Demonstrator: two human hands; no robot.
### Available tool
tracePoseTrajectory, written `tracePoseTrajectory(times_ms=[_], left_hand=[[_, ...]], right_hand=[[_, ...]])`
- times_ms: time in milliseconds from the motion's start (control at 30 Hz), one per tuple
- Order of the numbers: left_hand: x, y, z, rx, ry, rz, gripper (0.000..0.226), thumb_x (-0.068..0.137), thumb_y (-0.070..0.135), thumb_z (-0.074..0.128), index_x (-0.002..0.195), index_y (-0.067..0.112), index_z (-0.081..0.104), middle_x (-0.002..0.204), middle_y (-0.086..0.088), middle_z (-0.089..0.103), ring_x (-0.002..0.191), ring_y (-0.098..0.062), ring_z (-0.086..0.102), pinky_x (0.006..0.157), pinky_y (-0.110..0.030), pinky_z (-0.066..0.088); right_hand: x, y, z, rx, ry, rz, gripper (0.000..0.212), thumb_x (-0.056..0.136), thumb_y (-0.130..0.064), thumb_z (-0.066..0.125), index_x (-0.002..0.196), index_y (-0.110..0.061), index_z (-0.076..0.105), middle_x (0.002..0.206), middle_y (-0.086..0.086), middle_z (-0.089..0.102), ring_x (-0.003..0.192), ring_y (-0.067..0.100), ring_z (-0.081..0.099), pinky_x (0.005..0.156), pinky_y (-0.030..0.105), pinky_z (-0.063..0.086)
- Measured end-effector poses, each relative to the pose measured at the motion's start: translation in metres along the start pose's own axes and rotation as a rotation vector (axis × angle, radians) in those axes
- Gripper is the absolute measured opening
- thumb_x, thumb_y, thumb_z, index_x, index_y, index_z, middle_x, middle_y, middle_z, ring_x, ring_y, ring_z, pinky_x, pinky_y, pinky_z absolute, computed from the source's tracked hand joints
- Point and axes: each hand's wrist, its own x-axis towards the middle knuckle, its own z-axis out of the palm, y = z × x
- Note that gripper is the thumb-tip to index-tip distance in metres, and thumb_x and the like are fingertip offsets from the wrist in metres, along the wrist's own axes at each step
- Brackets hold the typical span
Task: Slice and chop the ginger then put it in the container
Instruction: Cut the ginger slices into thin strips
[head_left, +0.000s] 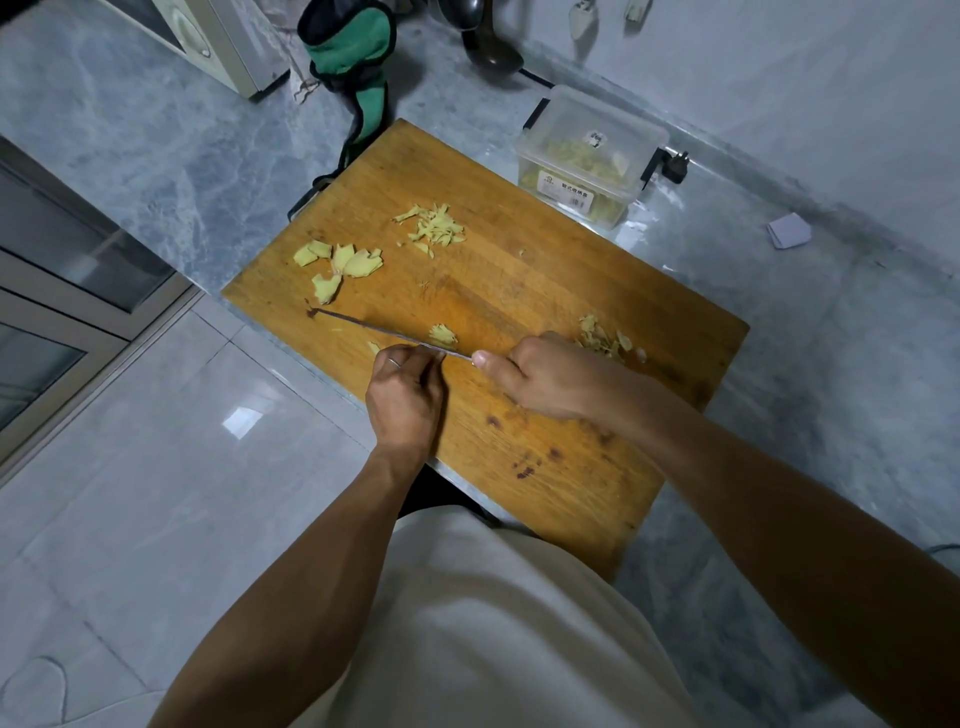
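Observation:
A wooden cutting board (545, 291) lies on the counter. My right hand (550, 379) grips the handle of a knife (374, 328), seen edge-on, its blade pointing left across the board. My left hand (408, 400) sits with curled fingers against the blade's near side, on a small bit of ginger that is mostly hidden. A small cut ginger piece (442, 335) lies just beyond the blade. Flat ginger slices (340, 265) lie at the board's left, thin strips (435, 227) further back, and chopped bits (602, 338) behind my right hand. A clear plastic container (589, 156) holding chopped ginger stands beyond the board's far corner.
A green and black cloth (353, 57) and a dark ladle (491, 49) lie at the back of the marble counter (156, 140). An appliance corner (218, 41) is at the back left. A black plug (675, 165) sits by the container. The counter edge drops to tiled floor on the left.

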Motion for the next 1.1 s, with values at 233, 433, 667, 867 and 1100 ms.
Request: tracePoseTrajectory(times_ms=[233, 433, 667, 867, 1100], left_hand=[[0.001, 0.004, -0.003, -0.002, -0.018, -0.012, 0.032, 0.087, 0.021, 0.048, 0.090, 0.007, 0.077, 0.083, -0.010, 0.069, 0.085, -0.028, 0.060, 0.062, -0.026, 0.044], [0.000, 0.006, -0.004, 0.005, -0.019, -0.037, 0.028, 0.088, 0.017, 0.051, 0.090, 0.006, 0.077, 0.086, -0.012, 0.069, 0.086, -0.034, 0.062, 0.061, -0.032, 0.049], [0.000, 0.001, 0.000, 0.010, -0.015, -0.040, 0.026, 0.089, 0.021, 0.054, 0.089, 0.009, 0.076, 0.083, -0.009, 0.066, 0.085, -0.028, 0.057, 0.059, -0.030, 0.045], [0.000, 0.000, 0.003, -0.001, 0.014, -0.042, 0.014, 0.086, 0.015, 0.065, 0.089, 0.009, 0.077, 0.082, -0.009, 0.066, 0.086, -0.021, 0.052, 0.060, -0.029, 0.044], [0.000, 0.003, 0.001, 0.019, 0.012, -0.003, 0.024, 0.087, 0.017, 0.054, 0.086, 0.007, 0.076, 0.081, -0.010, 0.066, 0.086, -0.025, 0.055, 0.057, -0.029, 0.044]], right_hand=[[0.001, 0.006, 0.017, -0.004, 0.014, 0.021, 0.070, 0.103, -0.063, 0.027, 0.069, -0.007, 0.053, 0.068, 0.010, 0.054, 0.063, 0.027, 0.057, 0.062, 0.038, 0.051], [0.000, 0.002, 0.016, -0.017, 0.003, 0.032, 0.073, 0.102, -0.065, 0.025, 0.072, -0.005, 0.055, 0.070, 0.011, 0.054, 0.064, 0.028, 0.057, 0.066, 0.043, 0.055], [-0.006, 0.000, 0.005, 0.007, 0.025, -0.001, 0.079, 0.103, -0.063, 0.026, 0.071, 0.003, 0.055, 0.067, 0.014, 0.054, 0.064, 0.032, 0.060, 0.069, 0.048, 0.054], [-0.001, -0.003, -0.002, 0.019, 0.008, 0.012, 0.070, 0.104, -0.060, 0.028, 0.057, -0.009, 0.039, 0.056, 0.006, 0.041, 0.050, 0.024, 0.043, 0.058, 0.035, 0.039], [0.001, 0.001, 0.014, 0.034, 0.026, 0.027, 0.070, 0.103, -0.062, 0.029, 0.063, -0.008, 0.047, 0.063, 0.008, 0.051, 0.058, 0.027, 0.053, 0.064, 0.045, 0.054]])
